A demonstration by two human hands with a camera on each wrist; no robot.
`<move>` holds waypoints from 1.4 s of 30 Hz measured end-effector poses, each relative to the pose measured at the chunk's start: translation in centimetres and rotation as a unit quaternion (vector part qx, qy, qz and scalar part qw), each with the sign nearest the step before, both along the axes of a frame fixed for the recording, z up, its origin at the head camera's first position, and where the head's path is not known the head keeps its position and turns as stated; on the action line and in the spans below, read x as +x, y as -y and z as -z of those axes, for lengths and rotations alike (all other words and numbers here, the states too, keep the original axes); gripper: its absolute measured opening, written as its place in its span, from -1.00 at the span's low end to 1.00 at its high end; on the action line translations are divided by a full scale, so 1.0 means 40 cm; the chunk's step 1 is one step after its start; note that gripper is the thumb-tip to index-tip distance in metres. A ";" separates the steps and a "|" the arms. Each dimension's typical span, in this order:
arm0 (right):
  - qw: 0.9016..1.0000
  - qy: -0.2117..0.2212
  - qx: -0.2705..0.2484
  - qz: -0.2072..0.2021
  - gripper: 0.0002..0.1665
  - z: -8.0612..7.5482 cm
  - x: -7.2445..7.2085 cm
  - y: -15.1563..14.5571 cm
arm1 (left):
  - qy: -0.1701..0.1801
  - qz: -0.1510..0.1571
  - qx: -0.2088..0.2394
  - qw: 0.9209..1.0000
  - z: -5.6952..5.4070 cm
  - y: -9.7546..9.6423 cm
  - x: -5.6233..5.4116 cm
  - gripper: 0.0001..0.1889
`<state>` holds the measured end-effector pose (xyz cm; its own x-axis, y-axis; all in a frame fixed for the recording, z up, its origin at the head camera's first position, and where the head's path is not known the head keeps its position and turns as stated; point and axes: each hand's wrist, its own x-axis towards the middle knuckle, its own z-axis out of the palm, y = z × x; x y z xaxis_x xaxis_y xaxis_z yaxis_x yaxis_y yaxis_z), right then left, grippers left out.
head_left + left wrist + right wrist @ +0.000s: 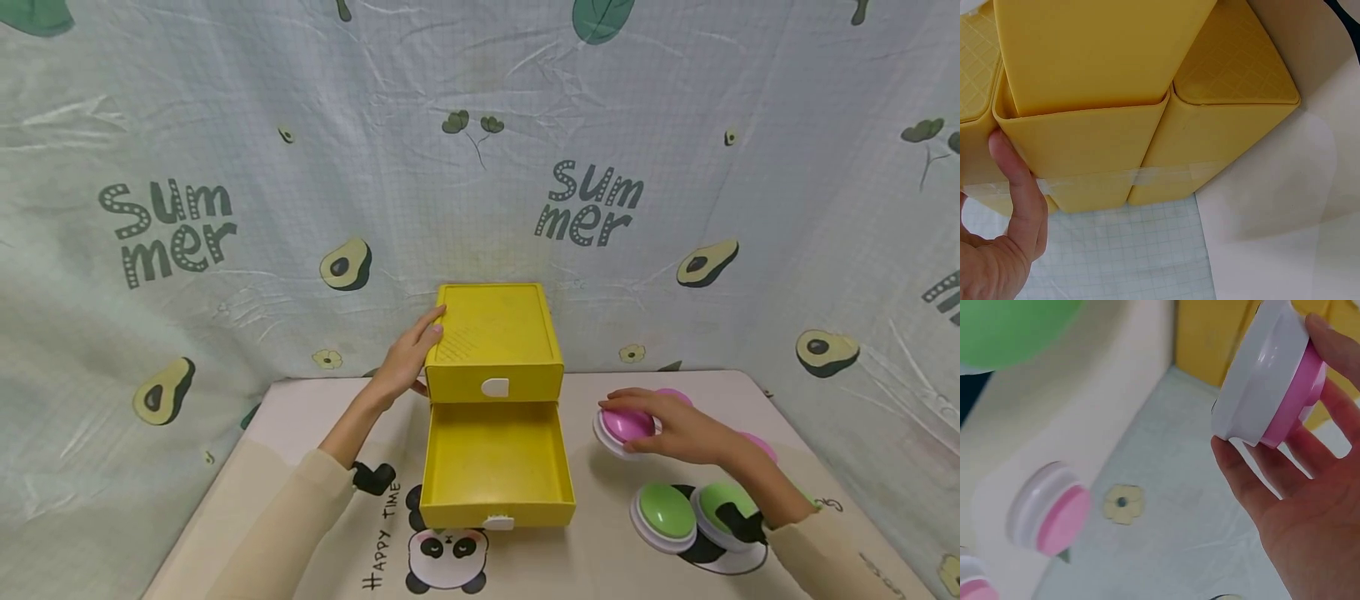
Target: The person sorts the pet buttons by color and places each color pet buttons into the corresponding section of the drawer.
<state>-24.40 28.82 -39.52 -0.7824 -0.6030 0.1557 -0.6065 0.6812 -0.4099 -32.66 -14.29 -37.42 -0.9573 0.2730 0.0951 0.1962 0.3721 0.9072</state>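
A yellow drawer box [493, 325] stands at the back of the table, its lower drawer [497, 514] pulled out and bare inside. My left hand [405, 358] rests against the box's left side, fingers at the top edge. In the left wrist view, one extended finger [1019, 181] touches the yellow wall. To the right of the drawer, my right hand [678, 427] grips a round push button [628, 427] with a pink dome and white base. The right wrist view shows fingers and thumb around this pink push button [1266, 375], held tilted above the table.
Two green push buttons [666, 512] sit at the front right, one partly behind my right wrist. More pink push buttons [763, 446] lie behind my right hand and forearm. The pale table [592, 542] ends at a printed cloth backdrop [420, 192].
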 end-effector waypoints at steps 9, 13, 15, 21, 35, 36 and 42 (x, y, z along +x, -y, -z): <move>0.999 -0.023 0.014 -0.023 -0.29 -0.067 0.017 0.053 | -0.008 0.000 0.007 1.000 0.002 0.000 0.003 -0.39; 0.999 -0.017 0.022 -0.022 -0.30 -0.100 0.034 0.085 | -0.012 -0.002 0.002 1.000 -0.001 0.001 0.003 -0.39; 0.999 -0.015 0.029 -0.024 -0.30 -0.115 0.045 0.102 | -0.011 -0.002 0.000 1.000 -0.001 0.000 0.004 -0.39; 0.998 0.002 0.028 -0.051 -0.31 -0.145 0.064 0.161 | -0.009 -0.003 0.001 1.000 -0.002 0.000 0.005 -0.39; 0.988 0.019 0.013 -0.152 -0.29 -0.150 0.041 0.339 | -0.005 -0.007 0.001 1.000 -0.006 -0.005 0.009 -0.38; 0.987 0.023 0.012 -0.157 -0.29 -0.145 0.037 0.351 | -0.005 -0.008 0.001 1.000 -0.006 -0.005 0.008 -0.38; 0.984 0.033 0.030 -0.175 -0.28 -0.117 0.022 0.419 | -0.007 -0.011 0.001 1.000 -0.004 -0.005 0.007 -0.39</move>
